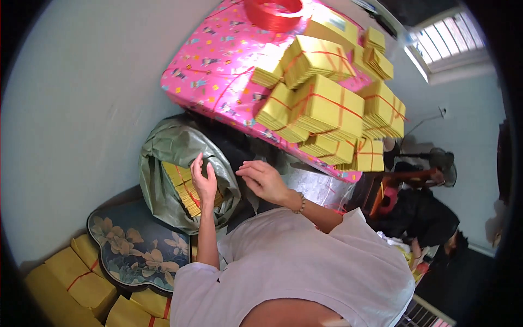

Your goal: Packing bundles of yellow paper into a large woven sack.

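Left hand (pixel 204 180): raised over the mouth of a grey-green sack (pixel 152 182), thumb and fingers well apart, no item seen in its grasp; contact with the sack cannot be determined. Right hand (pixel 264 181): just beyond the sack's right side, fingers together and slightly bent, palm partly hidden, nothing seen held; a beaded bracelet (pixel 301 203) is on the wrist. Yellow packets (pixel 178 182) bound with red strapping lie inside the sack, partly behind the left hand. Beyond the sack stands a worktop under a pink patterned cover (pixel 201 76), carrying strapped yellow stacks (pixel 329 103) toward its right side and a red coil (pixel 274 20) at its far edge. A dark floral panel (pixel 133 245) is beside the sack, near further yellow bundles (pixel 90 289) at lower left. A person in dark clothing (pixel 419 218) bends forward at right.
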Demonstrator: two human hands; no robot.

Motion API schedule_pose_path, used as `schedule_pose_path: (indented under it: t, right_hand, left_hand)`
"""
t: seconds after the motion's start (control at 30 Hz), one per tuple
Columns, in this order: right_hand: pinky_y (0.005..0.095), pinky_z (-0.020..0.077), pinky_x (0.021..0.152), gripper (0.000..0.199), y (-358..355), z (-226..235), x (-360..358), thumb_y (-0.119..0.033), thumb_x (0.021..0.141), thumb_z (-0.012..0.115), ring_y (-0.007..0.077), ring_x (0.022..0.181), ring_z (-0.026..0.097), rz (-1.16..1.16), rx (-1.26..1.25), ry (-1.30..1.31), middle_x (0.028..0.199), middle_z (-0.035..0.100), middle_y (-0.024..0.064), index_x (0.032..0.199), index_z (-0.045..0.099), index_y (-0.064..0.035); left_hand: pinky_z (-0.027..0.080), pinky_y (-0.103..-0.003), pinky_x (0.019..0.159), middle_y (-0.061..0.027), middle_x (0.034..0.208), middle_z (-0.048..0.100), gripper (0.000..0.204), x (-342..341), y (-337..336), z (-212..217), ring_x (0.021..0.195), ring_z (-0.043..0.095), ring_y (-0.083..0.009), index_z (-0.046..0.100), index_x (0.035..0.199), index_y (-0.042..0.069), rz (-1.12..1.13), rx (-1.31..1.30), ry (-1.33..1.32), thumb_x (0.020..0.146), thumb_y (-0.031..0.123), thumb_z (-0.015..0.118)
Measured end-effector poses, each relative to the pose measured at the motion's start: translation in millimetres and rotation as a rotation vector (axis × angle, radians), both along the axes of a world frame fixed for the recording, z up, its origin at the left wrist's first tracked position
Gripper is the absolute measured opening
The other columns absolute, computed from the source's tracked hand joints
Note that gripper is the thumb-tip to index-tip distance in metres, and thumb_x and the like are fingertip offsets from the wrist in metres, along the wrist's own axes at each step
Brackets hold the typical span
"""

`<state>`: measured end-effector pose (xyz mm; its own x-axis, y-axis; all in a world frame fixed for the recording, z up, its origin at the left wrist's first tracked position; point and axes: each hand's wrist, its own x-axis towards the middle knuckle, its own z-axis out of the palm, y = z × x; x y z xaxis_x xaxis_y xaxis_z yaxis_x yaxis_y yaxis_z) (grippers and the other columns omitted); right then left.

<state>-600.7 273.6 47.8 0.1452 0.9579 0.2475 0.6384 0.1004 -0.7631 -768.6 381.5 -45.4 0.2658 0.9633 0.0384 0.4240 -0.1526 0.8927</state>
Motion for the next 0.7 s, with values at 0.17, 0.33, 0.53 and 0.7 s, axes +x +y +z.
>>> schedule_pose_path:
  t: [0.17,0.33,0.53,0.7]
  right_hand:
    - [0.033,0.0479,0.07,0.017,-55,56,54,-0.004,0.08,0.063,0.0255,0.081,0.058,-0.437,0.209,0.005,0.087,0.058,0.0104,0.096,0.06,-0.0043]
    - [0.0283,0.0401,0.079,0.03,-96,41,134,-0.016,0.087,0.06,0.015,0.09,0.048,-0.947,0.312,0.373,0.099,0.051,0.0052,0.112,0.051,-0.0008]
    - [0.0331,0.0318,0.083,0.066,-91,34,228,-0.07,0.077,0.049,0.0145,0.096,0.048,-0.767,-0.162,1.109,0.109,0.058,-0.001,0.115,0.055,-0.0163]
    - [0.0338,0.0335,0.082,0.056,-82,17,244,-0.059,0.077,0.058,0.0165,0.099,0.05,-0.679,-0.2,1.286,0.11,0.059,-0.0024,0.116,0.054,-0.0188]
  left_hand:
    - [0.043,-0.029,0.089,-0.0119,0.123,0.053,0.04,95,-2,61,0.107,0.055,-0.0178,0.048,0.128,0.001,-0.149,-0.273,-0.463,0.094,0.022,0.053]
    - [0.038,-0.033,0.094,-0.0097,0.13,0.048,0.061,180,-3,113,0.115,0.048,-0.0211,0.041,0.135,0.005,-0.269,-0.606,-0.579,0.091,0.046,0.052]
    - [0.04,-0.032,0.091,-0.0054,0.125,0.05,0.068,243,-6,104,0.109,0.05,-0.0155,0.041,0.134,0.006,-0.495,-0.651,-0.542,0.085,0.05,0.058]
    - [0.044,-0.026,0.086,-0.0011,0.105,0.062,0.043,267,-37,99,0.098,0.056,-0.0108,0.053,0.122,0.004,-0.536,-0.689,-0.9,0.085,0.022,0.065]
